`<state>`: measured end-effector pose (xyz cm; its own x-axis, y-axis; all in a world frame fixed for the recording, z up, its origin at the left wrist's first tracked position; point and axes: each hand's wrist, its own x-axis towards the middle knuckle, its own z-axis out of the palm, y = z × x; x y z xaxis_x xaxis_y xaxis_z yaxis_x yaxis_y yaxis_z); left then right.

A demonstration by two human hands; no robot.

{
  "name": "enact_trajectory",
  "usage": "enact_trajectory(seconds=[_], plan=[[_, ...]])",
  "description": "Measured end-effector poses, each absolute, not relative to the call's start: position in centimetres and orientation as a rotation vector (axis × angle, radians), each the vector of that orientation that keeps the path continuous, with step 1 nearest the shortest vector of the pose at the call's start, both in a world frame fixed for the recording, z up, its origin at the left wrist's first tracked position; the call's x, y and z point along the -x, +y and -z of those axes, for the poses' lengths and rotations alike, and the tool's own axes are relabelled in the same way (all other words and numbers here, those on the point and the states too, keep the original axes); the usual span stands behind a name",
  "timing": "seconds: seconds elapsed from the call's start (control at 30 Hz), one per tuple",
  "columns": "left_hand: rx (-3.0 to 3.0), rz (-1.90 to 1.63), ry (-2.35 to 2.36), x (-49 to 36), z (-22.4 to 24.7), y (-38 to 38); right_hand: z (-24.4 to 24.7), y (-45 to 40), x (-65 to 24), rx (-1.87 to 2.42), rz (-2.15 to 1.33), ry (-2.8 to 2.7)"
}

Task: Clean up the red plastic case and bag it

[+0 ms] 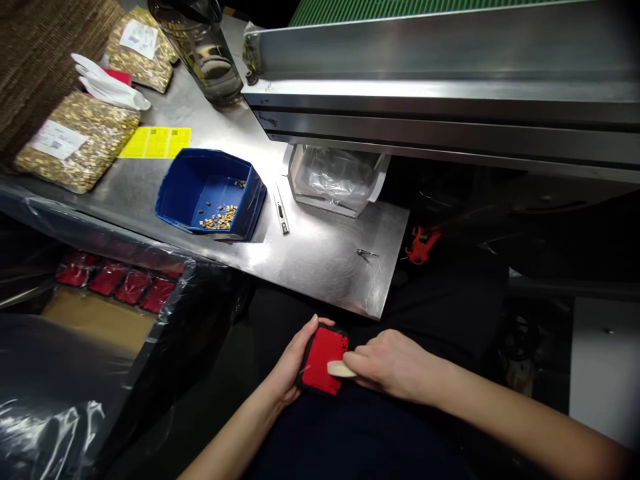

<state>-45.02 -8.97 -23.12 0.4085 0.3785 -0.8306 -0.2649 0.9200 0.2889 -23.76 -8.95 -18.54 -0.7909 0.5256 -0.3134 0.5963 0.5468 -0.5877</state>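
Red case (pixel 320 357), held just this side of the counter (pixel 320 280), looks light, stiff and slick, best gripped by its edges; the left hand (pixel 290 367) clasps one side, the right hand (pixel 393 365) pinches a pale stick (pixel 341 369) over its face; the counter is shiny metal, a ribbed green mat (pixel 400 11) beyond it

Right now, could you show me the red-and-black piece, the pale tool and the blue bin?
Red-and-black piece (pixel 320 355): head view, on its flat red face.
Pale tool (pixel 341 369): head view, on its exposed end.
Blue bin (pixel 215 191): head view, on a bare part of its inner floor.
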Motion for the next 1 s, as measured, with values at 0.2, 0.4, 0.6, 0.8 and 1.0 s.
enact_trajectory(seconds=[0.2,0.4,0.6,0.8,1.0], plan=[[-0.152,-0.416,1.109,45.3,23.1,-9.3,18.7,-8.8,23.8,-0.923,1.172,2.655],[-0.163,-0.428,1.145,45.4,22.8,-9.5,19.2,-9.0,24.4,-0.887,1.202,2.675],[-0.109,-0.432,1.15,45.4,22.7,-9.4,19.1,-8.7,24.4,-0.947,1.172,2.644],[-0.065,-0.447,1.105,45.3,23.0,-9.4,18.9,-8.6,24.5,-0.967,1.14,2.624],[-0.047,-0.454,1.094,45.3,23.2,-9.5,18.4,-8.3,25.2,-0.926,1.126,2.605]])
